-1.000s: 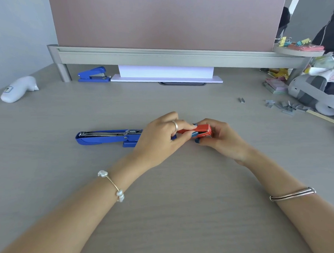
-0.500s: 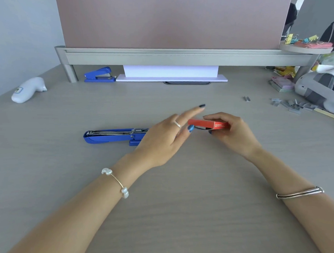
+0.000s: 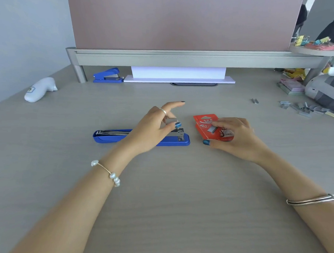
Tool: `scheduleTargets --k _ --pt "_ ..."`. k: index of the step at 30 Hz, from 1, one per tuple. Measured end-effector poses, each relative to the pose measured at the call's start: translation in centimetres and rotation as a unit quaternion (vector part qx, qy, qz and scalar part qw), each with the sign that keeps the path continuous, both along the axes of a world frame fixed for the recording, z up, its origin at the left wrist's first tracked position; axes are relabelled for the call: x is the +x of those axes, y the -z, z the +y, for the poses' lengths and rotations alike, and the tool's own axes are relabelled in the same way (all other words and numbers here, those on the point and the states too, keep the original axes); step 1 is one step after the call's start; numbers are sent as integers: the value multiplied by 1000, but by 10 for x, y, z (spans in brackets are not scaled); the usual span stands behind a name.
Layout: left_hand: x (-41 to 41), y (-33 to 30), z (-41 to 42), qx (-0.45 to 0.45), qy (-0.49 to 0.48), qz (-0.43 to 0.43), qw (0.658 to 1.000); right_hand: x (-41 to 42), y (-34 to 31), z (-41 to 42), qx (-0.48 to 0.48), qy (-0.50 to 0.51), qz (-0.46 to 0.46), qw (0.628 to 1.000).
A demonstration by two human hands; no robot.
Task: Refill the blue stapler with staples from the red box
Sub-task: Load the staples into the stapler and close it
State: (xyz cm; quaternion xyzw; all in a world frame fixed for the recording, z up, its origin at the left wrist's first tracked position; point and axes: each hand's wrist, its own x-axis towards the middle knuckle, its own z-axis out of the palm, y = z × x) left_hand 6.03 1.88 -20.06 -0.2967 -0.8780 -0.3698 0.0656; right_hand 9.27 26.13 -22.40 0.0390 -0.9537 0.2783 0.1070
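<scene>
The blue stapler lies flat in the middle of the grey table, opened out long, with its shiny metal track facing up. The left hand is over the stapler's right half and hides the middle of it. Its thumb and one finger pinch a small silver block of staples just above the metal part, and the pointing finger sticks out straight.

Just to the right of the stapler is the red box. It is flat, made of card, with white writing and a picture of staples on it. The right hand rests on it with loosely bent fingers covering its right side; the thumb lies near its bottom corner. I cannot tell if the hand grips the box or only presses on it.

Far behind the stapler, at the back of the table, a second small blue stapler sits next to a white stand under a pink screen. Far to the stapler's left lies a smooth white plastic gadget. Far to its right are loose staples scattered about, and a pile of coloured paper pads.
</scene>
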Motion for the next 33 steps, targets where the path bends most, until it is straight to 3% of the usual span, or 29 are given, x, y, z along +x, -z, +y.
scheduleTargets --k 24,33 --pt "-12 11 -6 5 -29 -21 999 1 2 1 -16 -32 -13 999" --pt "-12 13 -6 -49 -19 -7 999 3 -1 0 -19 -34 -19 999"
